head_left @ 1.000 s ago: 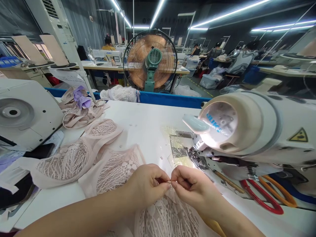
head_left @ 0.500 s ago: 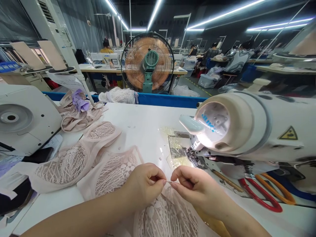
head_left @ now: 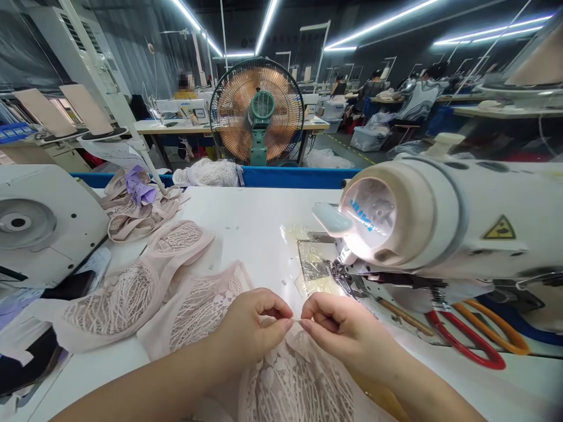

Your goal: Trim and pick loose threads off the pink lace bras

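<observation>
In front of me lies a pale pink lace bra (head_left: 299, 390), its near part running out of the bottom of the view. My left hand (head_left: 250, 331) pinches the bra's thin edge between thumb and forefinger. Just beside it, my right hand (head_left: 349, 331) pinches the same edge, fingertips almost touching the left ones. A short narrow strip shows between the two pinches. Another lace cup (head_left: 200, 313) spreads out under and left of my left forearm. The needle area of a white sewing machine (head_left: 404, 217) is a little beyond my right hand.
Red-handled scissors (head_left: 468, 341) and an orange handle (head_left: 497, 328) lie at the right. More lace bras (head_left: 112, 290) and a strap pile (head_left: 141, 214) are on the left, beside another machine (head_left: 44, 223). A large fan (head_left: 257, 111) stands beyond the white table (head_left: 250, 217).
The view has shifted slightly. Both hands keep their pinch on the bra's edge; the left fingers have moved a little, with the forefinger arched more above the thumb.
</observation>
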Demonstrator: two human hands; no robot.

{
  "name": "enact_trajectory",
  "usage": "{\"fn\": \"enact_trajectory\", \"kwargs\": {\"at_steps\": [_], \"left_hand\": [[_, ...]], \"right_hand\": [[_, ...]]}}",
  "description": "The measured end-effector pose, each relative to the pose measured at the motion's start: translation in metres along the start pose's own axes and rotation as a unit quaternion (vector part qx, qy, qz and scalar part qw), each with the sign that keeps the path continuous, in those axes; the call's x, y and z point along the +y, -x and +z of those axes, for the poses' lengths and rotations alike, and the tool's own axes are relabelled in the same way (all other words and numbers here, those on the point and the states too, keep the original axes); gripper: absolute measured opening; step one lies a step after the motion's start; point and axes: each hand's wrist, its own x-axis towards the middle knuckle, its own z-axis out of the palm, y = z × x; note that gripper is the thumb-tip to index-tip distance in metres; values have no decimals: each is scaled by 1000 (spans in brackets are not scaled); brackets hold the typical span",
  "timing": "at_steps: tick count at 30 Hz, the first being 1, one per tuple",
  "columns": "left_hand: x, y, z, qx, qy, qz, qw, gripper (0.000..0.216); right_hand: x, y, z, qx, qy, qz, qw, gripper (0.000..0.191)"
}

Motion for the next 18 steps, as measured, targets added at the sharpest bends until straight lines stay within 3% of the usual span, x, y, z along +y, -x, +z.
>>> {"fn": "enact_trajectory", "kwargs": {"at_steps": [18], "left_hand": [[4, 2, 1, -1, -28, -1, 1000, 12]], "right_hand": [[3, 0, 3, 9, 17, -19, 1000, 11]]}}
